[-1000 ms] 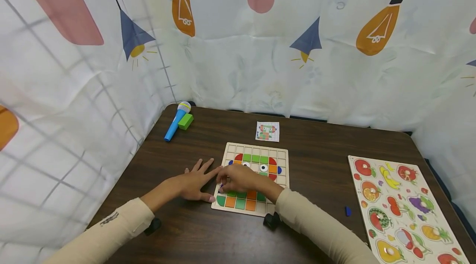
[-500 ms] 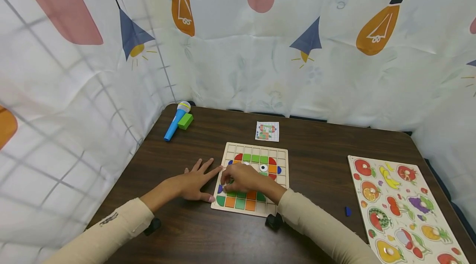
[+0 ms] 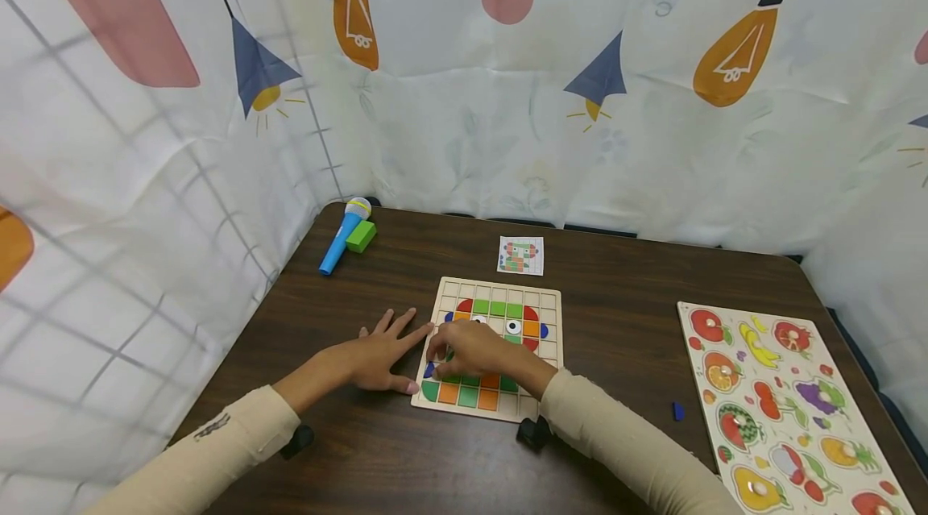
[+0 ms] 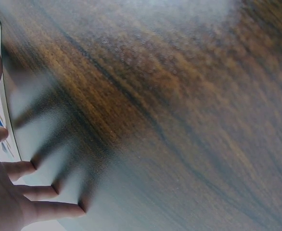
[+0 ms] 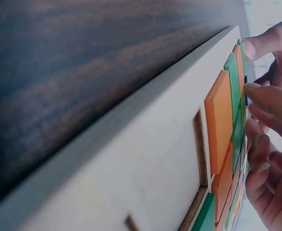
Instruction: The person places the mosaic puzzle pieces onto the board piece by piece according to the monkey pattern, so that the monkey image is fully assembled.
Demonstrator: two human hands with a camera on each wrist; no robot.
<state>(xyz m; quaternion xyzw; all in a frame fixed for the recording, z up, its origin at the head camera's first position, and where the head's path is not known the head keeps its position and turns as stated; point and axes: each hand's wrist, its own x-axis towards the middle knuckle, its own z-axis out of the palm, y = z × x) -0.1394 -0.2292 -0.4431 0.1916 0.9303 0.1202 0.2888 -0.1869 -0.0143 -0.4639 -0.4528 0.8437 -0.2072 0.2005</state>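
Observation:
A pale wooden grid board (image 3: 532,409) lies on the dark table, with red, green, orange and blue tiles and round eye pieces set in its squares. My left hand (image 3: 380,358) spreads its fingers over the table at the board's left side, the thumb touching its near left corner. Over the board's left part, my right hand (image 3: 471,347) has its fingers curled, thumb and index fingertips at a small blue tile (image 3: 429,370). In the right wrist view, the thumb tip (image 5: 256,94) meets that tile. Part of the pattern is hidden under the right hand.
Beyond the board lies a small printed card (image 3: 520,256) with a coloured pattern. A blue toy microphone (image 3: 342,237) and a green block (image 3: 361,237) are at the back left. To the right are a loose blue piece (image 3: 677,412) and a fruit puzzle board (image 3: 786,410).
My right hand has shifted slightly right and drawn its fingertips back, bringing more of the blue tile into view. The left hand has stayed still.

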